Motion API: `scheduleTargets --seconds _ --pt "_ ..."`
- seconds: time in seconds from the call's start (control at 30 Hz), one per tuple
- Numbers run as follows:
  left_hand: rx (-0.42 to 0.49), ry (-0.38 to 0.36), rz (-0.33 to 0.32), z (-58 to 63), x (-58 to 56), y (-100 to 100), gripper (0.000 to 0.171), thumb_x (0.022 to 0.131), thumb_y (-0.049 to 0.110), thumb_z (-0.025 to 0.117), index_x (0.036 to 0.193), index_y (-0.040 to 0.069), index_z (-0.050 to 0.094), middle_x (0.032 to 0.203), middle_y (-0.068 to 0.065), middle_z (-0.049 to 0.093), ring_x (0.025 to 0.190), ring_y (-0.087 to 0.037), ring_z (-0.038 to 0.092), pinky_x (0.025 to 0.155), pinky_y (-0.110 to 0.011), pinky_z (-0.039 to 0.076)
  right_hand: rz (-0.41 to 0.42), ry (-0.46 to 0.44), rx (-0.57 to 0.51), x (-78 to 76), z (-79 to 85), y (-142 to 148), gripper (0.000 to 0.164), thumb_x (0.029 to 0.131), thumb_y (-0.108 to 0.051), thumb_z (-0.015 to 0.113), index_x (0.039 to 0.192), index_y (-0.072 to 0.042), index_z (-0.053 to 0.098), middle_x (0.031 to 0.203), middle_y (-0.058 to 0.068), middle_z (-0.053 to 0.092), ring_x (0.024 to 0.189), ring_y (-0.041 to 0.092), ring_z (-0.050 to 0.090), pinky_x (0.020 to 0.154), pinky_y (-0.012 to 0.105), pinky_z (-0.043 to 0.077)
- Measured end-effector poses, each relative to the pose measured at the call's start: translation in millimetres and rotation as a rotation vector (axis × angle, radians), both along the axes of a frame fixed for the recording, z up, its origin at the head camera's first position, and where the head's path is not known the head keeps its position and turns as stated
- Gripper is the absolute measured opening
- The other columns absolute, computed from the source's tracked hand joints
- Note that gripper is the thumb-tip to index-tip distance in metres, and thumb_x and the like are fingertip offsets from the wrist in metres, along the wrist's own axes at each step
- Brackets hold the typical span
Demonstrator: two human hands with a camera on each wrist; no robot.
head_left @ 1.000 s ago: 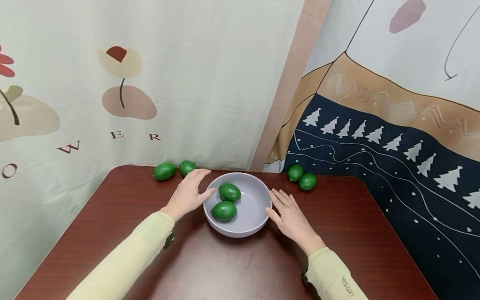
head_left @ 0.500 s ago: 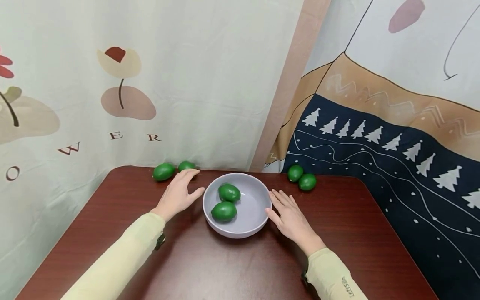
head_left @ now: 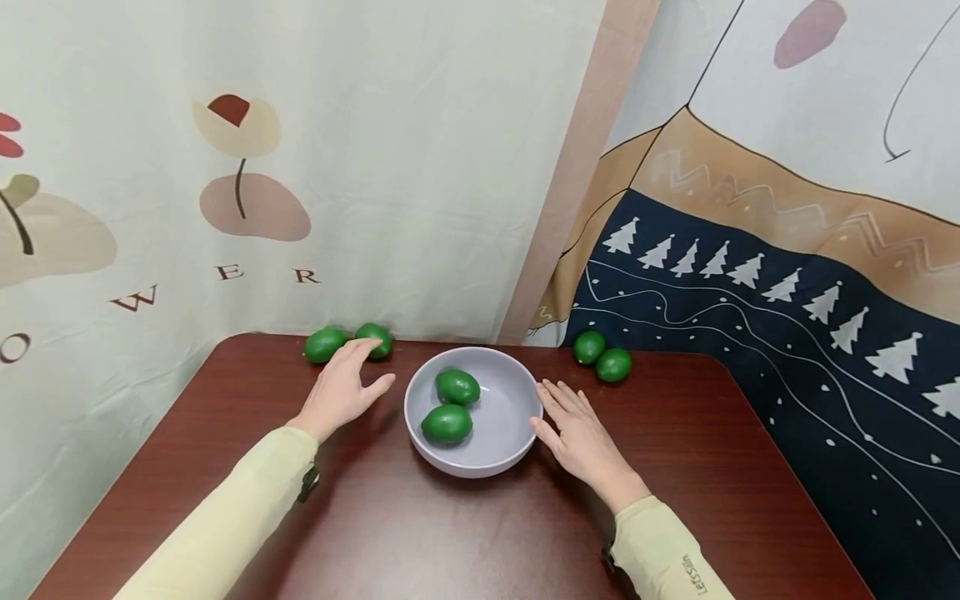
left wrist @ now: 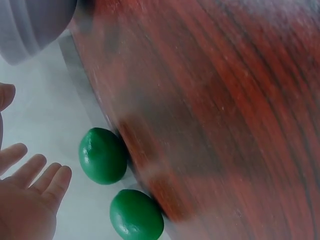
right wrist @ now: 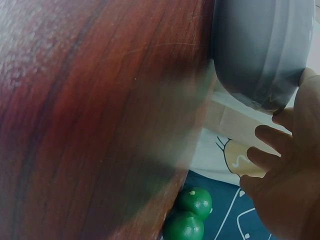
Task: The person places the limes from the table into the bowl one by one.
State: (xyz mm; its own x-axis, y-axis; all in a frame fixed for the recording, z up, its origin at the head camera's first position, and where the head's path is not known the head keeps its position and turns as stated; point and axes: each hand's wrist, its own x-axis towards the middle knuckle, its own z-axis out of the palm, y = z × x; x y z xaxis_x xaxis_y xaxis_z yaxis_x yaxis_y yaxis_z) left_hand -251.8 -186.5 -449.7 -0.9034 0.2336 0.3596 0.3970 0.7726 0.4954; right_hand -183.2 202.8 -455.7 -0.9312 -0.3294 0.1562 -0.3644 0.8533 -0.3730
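Note:
A round grey-lilac bowl (head_left: 513, 417) stands mid-table with two green limes (head_left: 447, 424) inside it. My right hand (head_left: 588, 442) rests on the bowl's right side, its fingers straight along the rim; the right wrist view shows the thumb and a fingertip at the bowl (right wrist: 260, 45). To the left of the bowl, apart from it, my left hand (head_left: 341, 390) hovers with fingers stretched and nothing held. Two more limes, one on the left (head_left: 325, 344) and one on the right (head_left: 374, 340), lie just beyond its fingertips, which overlap the right one in the head view.
Another pair of limes (head_left: 613, 365) lies together at the table's back right. The dark red-brown table (head_left: 450, 542) ends at the back against a pale printed curtain (head_left: 390, 167) and a navy one with white trees (head_left: 735, 333).
My left hand has come away from the bowl's left side and moved left toward the back-left limes. My right hand and the bowl have stayed in place.

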Motion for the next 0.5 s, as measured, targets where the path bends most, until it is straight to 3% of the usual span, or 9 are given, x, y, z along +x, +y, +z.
scheduleTargets --seconds 0.27,0.5 --pt "-0.017 -0.013 0.02 4.5 -3.5 -7 0.064 0.094 0.028 0.074 0.145 -0.003 0.052 0.148 -0.024 0.051 0.141 -0.042 0.042 0.115 -0.059 0.036 -0.003 0.003 0.001 -0.1 0.8 0 0.065 0.105 -0.042 0.057 0.157 -0.006 0.043 0.163 0.014 0.039 0.154 0.037 0.029 0.125 0.058 0.018" --pt "-0.031 -0.039 0.052 1.7 -8.3 -17 0.063 0.097 0.03 0.07 0.146 -0.004 0.051 0.149 -0.026 0.05 0.143 -0.043 0.04 0.115 -0.061 0.034 -0.004 -0.006 -0.005 0.5 0.5 0 0.064 0.105 -0.042 0.056 0.158 -0.007 0.043 0.164 0.014 0.039 0.154 0.038 0.029 0.125 0.058 0.018"
